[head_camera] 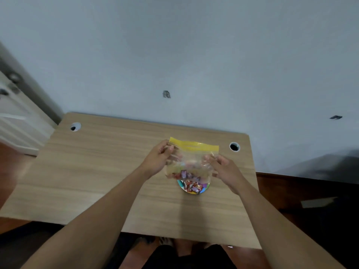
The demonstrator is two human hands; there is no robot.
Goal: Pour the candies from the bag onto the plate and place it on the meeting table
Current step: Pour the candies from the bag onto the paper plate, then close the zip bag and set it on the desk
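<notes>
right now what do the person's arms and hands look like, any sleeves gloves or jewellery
Both forearms are bare, with no sleeve showing anywhere in the frame. The left hand and the right hand wear no gloves. No watch, bracelet or ring can be made out on either wrist or on the fingers, though the picture is soft, so a thin ring could be missed.

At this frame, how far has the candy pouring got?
Done: some candies already lie on the plate. In hand: left hand and right hand hold the bag, yellow strip up, over the plate, candies still inside. Left: emptying it and moving the plate.
</notes>
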